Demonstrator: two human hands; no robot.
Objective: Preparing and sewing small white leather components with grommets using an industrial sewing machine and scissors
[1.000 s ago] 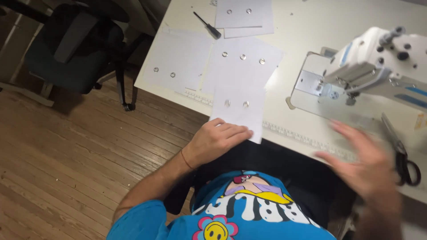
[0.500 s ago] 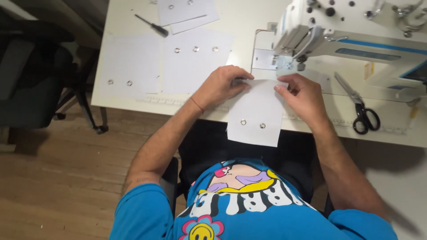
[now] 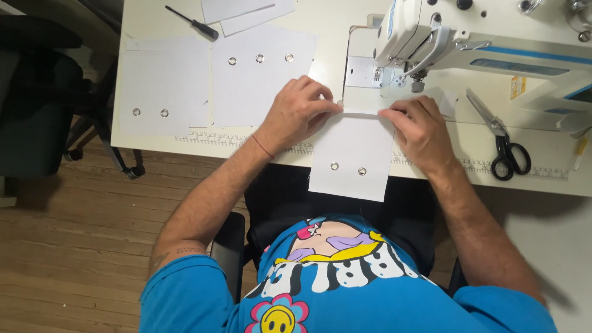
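A white fabric piece (image 3: 353,157) with two metal eyelets hangs over the table's near edge, its top edge folded at the sewing machine's bed. My left hand (image 3: 300,112) pinches the fold's left end. My right hand (image 3: 418,128) pinches the right end. The white sewing machine (image 3: 481,34) stands just beyond, its needle area above and between my hands.
Two more white eyelet pieces (image 3: 262,74) (image 3: 161,92) lie on the white table (image 3: 549,148) at left. A black-handled screwdriver (image 3: 192,23) lies far left, black scissors (image 3: 502,145) at right. A dark office chair (image 3: 37,98) stands on the wooden floor at left.
Both hands came together on the fabric piece, pulled it in front of the machine and now fold its top edge. The view has shifted and steadied over the machine.
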